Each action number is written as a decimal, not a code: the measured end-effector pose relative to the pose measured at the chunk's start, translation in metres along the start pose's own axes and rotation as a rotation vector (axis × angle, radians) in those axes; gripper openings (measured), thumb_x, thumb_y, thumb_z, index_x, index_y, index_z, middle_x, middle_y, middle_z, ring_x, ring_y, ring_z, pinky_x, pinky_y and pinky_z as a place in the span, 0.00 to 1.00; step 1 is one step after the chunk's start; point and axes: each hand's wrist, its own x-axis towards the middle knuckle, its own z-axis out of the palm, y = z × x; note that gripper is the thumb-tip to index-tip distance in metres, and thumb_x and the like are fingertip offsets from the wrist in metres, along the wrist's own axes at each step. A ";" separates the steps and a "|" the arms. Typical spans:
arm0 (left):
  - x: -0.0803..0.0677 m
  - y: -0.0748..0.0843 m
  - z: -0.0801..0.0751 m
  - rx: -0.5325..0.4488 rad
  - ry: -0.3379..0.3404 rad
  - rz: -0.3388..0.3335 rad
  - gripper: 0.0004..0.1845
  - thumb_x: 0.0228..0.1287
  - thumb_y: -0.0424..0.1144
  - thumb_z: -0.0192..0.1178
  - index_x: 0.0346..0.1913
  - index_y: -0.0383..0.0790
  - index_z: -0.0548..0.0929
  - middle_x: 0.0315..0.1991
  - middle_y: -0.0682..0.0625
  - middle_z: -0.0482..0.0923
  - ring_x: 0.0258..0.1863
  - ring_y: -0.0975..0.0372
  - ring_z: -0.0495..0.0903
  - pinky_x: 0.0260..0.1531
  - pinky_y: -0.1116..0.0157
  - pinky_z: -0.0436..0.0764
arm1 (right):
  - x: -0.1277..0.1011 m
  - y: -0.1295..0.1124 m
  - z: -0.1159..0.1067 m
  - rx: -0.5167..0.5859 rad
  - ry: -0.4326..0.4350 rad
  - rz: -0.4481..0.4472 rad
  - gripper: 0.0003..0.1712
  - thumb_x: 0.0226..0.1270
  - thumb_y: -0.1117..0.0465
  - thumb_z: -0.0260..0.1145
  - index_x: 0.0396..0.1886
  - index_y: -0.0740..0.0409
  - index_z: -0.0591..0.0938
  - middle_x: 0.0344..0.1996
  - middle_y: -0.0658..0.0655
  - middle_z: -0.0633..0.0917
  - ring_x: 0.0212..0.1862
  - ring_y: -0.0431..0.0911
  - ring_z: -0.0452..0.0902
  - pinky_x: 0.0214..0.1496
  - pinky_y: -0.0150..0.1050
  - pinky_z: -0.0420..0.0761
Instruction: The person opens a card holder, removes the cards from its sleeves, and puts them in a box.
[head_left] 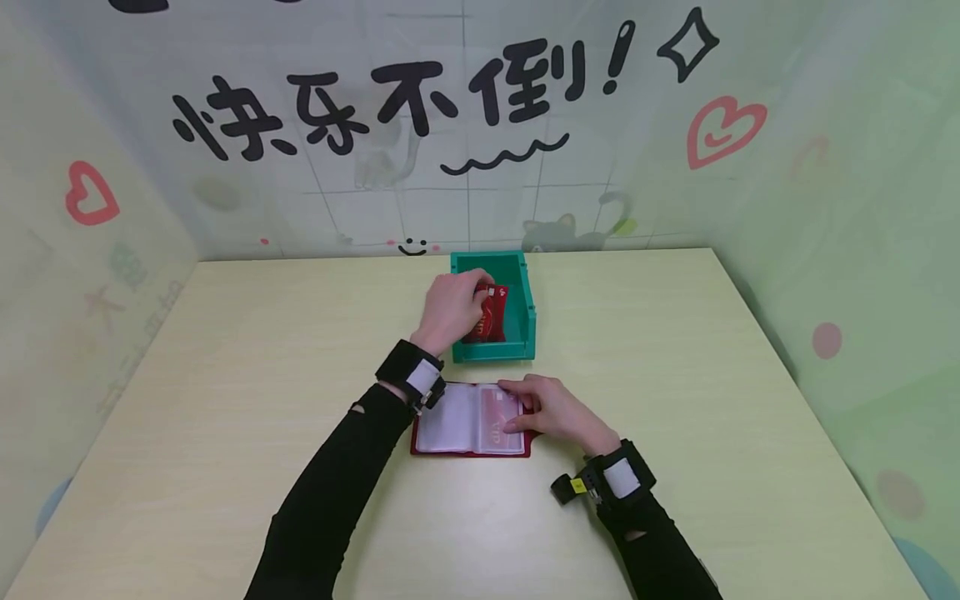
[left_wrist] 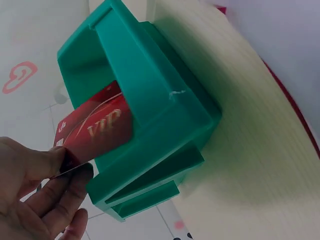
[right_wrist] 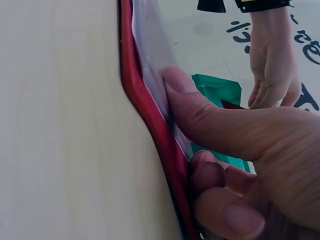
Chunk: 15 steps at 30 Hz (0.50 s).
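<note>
A left hand pinches a red VIP card between thumb and fingertips at the card's upper end, the rest of the card hanging down inside a green bin. In the left wrist view the thumb lies across the card's corner with the fingers curled behind it, and the gold lettering faces the camera just over the bin's wall. In the head view more red cards show in the bin under the hand. The bin stands on the desk near the middle of its far edge, its open front turned toward the person.

Just in front of the bin, toward the desk's near edge, a red card holder lies open and flat, its clear plastic sleeves facing up. A right hand rests on the holder's right page, fingers stretched out nearly straight and pressing the sleeve down; the right wrist view shows the thumb flat on the plastic with the red cover edge beneath it. A red card shows through that right-hand sleeve under the fingertips.

Both forearms wear black sleeves and black wrist straps. The held card is well apart from the holder, with the bin's front wall between them.
</note>
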 end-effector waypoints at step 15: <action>0.023 -0.011 0.009 0.312 -0.157 0.009 0.06 0.70 0.39 0.62 0.43 0.45 0.88 0.45 0.49 0.88 0.66 0.51 0.68 0.76 0.39 0.35 | 0.001 0.001 0.000 -0.011 0.001 0.002 0.39 0.60 0.57 0.76 0.71 0.56 0.74 0.48 0.57 0.80 0.48 0.46 0.70 0.42 0.31 0.76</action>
